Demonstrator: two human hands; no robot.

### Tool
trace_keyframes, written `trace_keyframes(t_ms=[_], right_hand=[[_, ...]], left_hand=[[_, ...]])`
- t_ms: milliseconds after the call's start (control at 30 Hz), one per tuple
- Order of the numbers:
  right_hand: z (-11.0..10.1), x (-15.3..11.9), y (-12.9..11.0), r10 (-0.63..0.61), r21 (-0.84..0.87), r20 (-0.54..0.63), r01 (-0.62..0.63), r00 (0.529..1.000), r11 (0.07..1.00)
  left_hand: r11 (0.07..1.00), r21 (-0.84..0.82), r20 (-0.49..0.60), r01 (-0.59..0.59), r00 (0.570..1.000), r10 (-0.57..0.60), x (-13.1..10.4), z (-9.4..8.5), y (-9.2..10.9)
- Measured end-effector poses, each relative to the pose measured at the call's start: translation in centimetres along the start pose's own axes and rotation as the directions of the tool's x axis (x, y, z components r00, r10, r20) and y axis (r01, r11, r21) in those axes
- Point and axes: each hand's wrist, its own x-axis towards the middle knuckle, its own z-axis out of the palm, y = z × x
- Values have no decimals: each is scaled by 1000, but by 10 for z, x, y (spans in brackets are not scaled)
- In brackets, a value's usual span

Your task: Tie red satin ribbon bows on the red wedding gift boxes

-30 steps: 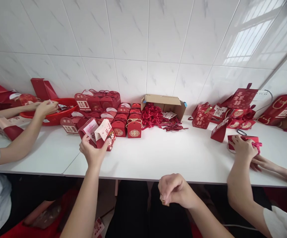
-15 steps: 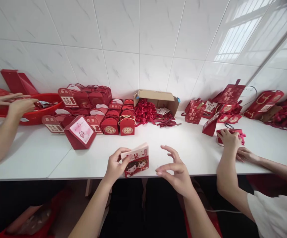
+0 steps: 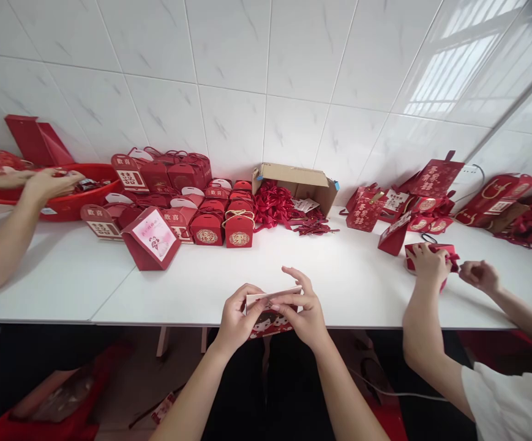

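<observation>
Between my two hands, at the table's front edge, is a flat red-and-white folded paper box (image 3: 272, 324) printed with cartoon figures. My left hand (image 3: 240, 315) grips its left side, thumb across the front. My right hand (image 3: 303, 309) pinches the upper right part, with its index finger raised off the paper. Both thumbs meet near the pale top edge; my fingers behind it are hidden. Beyond my hands, to the left, stands a red triangular box (image 3: 150, 239) with a pink picture panel.
Several red gift boxes (image 3: 208, 229) are stacked at the back left. A cardboard box (image 3: 293, 173) spills red ribbons (image 3: 272, 205). On the left, a co-worker's hands (image 3: 45, 184) are over a red basin (image 3: 79, 199); on the right, another person's hands (image 3: 431, 263) handle a red ribboned box.
My right hand has come left onto the paper box and now holds it. The box has turned and tipped, and my left hand has shifted right. The right co-worker's far hand has lifted.
</observation>
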Motion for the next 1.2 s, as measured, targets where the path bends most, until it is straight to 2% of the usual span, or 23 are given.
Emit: trace_keyframes(t_ms=[333,400,500,567,667,767,833,900,1000,1133,1200], right_hand=[[3,-2,0,81,44,-36,-80,996,996],[6,-1,2,96,62,-87,-90,992,994],[12,0,6,168,232,-158,-129,973,964],[14,0,8,261,372,-98,-208,960,905],[15,-2,6,341,451,-5,-302,940,840],[17,-7,-1,331,463,-48,-273,942,843],[19,-12,-6,313,461,-75,-245,947,853],[20,-16,-9,300,459,-95,-225,949,859],[19,-20,-10,289,434,-151,-199,945,879],[13,-21,-9,241,386,-221,-142,945,912],[9,-21,-7,223,368,-235,-126,946,921]], left_hand=[[1000,0,11,7,1000,-7,0,0,0],[1000,7,16,1,1000,-1,-1,0,-1],[1000,14,19,-22,1000,21,-4,3,-2],[999,22,16,-44,999,44,-6,8,-2],[993,114,-91,-33,995,44,-9,19,-4],[965,262,-293,10,953,70,-10,28,-7],[951,309,-348,28,934,86,-10,31,-8],[953,299,-312,42,948,56,-10,29,-6],[960,276,-204,55,979,3,-11,22,1],[944,317,-200,95,979,-31,-13,7,5],[939,314,-101,140,988,-114,-15,-3,5]])
